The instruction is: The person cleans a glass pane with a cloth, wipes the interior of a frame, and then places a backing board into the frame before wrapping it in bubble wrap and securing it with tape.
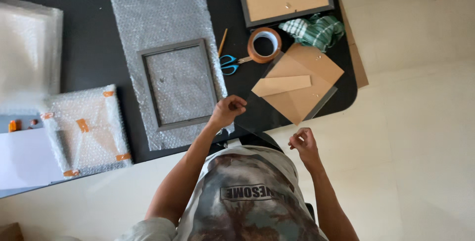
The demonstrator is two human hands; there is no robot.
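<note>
**Fingers pinching a clear pane beside the empty frame**

My left hand (228,110) and right hand (303,141) pinch opposite edges of the glass sheet (269,112), keeping fingerprints off its face. It hangs just right of the grey frame (179,84), which rests on bubble wrap (158,8) for cushioning.

Seen from overhead, low in the frame. Left hand (227,110) just left of centre, fingers curled into a loose fist, knuckles toward the top, bare forearm running down and left to a bent elbow. Right hand (303,141) lower and right of centre (fingers pinched together, thumb against fingertips), wrist bent, forearm slanting down and right to the bottom edge. Hands well apart.
</note>
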